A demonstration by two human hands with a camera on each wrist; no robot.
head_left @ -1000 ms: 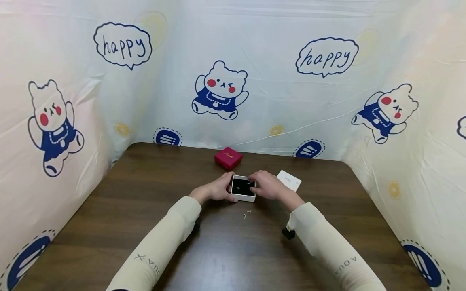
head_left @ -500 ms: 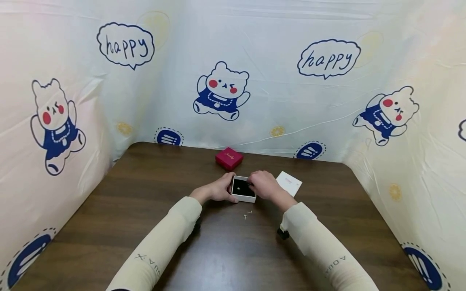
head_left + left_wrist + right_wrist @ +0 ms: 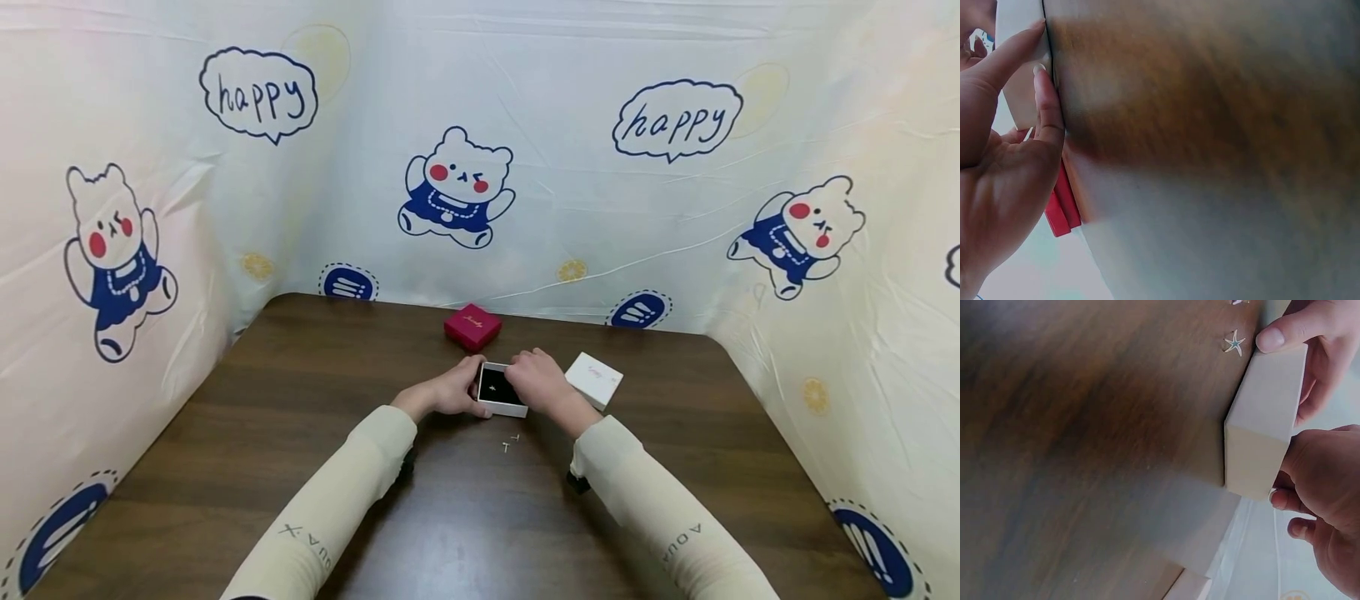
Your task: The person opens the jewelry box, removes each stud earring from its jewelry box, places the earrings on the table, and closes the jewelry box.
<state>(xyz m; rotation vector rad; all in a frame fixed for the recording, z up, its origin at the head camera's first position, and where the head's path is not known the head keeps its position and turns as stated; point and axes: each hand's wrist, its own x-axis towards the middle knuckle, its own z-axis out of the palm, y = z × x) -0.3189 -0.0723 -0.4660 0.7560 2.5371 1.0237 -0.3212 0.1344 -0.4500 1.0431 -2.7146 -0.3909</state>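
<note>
A small white jewelry box (image 3: 503,409) with a black insert (image 3: 501,386) sits on the table, its inside facing up. On the insert lies a tiny light stud (image 3: 492,387). My left hand (image 3: 452,387) grips the box's left side, the thumb (image 3: 1013,53) along its near wall. Over the box's right part bends my right hand (image 3: 538,380), fingers curled down at the insert; whatever its fingertips hold is hidden. In front of the box lie two small studs (image 3: 506,447), and the right wrist view shows one as a starfish-shaped earring (image 3: 1234,343).
Behind the box stands a closed red jewelry box (image 3: 472,327) with gold lettering. A white lid (image 3: 595,381) with faint writing lies right of the right hand. The brown wooden table (image 3: 322,358) ends at a printed curtain (image 3: 555,208).
My right hand has shifted slightly left over the box, fingers curling further in and covering the stud that showed on the right of the insert. The left hand keeps its grip.
</note>
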